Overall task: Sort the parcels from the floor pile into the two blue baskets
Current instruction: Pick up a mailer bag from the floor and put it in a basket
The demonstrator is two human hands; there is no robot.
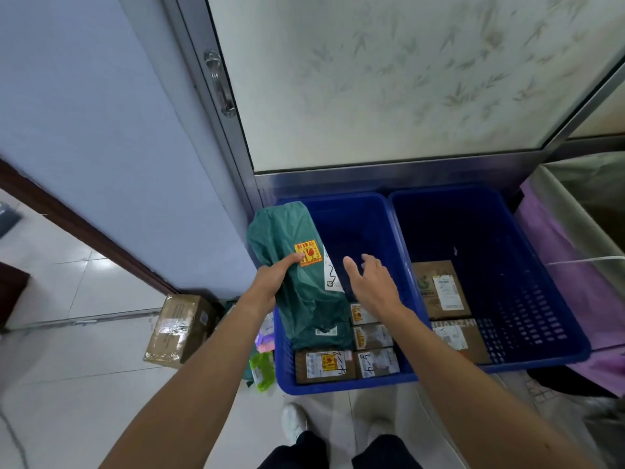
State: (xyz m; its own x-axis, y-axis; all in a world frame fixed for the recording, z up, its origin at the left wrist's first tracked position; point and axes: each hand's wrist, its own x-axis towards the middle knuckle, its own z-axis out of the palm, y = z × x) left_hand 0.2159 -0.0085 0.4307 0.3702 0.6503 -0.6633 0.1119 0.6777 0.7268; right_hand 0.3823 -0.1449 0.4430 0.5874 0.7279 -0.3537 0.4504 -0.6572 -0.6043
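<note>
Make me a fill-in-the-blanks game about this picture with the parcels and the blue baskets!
1. The left grip holds a soft parcel wrapped in ____ plastic.
2. The right basket has ____ brown boxes lying in it.
3. The right grip, with its fingers straight, holds ____.

Missing words: green; two; nothing.
</note>
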